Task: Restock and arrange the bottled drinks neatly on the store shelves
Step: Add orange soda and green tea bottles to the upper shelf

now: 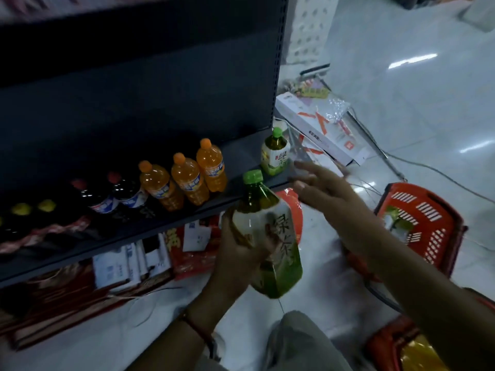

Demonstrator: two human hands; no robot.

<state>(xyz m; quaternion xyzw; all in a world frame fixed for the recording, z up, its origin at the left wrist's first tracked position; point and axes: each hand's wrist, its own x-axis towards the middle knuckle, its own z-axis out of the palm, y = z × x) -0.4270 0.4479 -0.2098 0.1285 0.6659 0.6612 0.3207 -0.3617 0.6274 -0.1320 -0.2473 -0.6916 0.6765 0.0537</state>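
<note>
your left hand (235, 253) gripped a green-capped plastic tea bottle (270, 236) at six o'clock; your right hand (321, 188), fingers spread, reached at three o'clock toward the dark metal shelf (235, 156), risking toppling the shelved green tea bottle (274, 153).

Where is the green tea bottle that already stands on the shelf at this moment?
In the head view, the green tea bottle stands upright at the right end of the dark shelf, right of the three orange soda bottles, just beyond the right hand.

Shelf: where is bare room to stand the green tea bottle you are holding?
Bare shelf lies between the rightmost orange soda bottle and the standing green tea bottle. Left of that, orange and dark bottles stand packed close.
</note>
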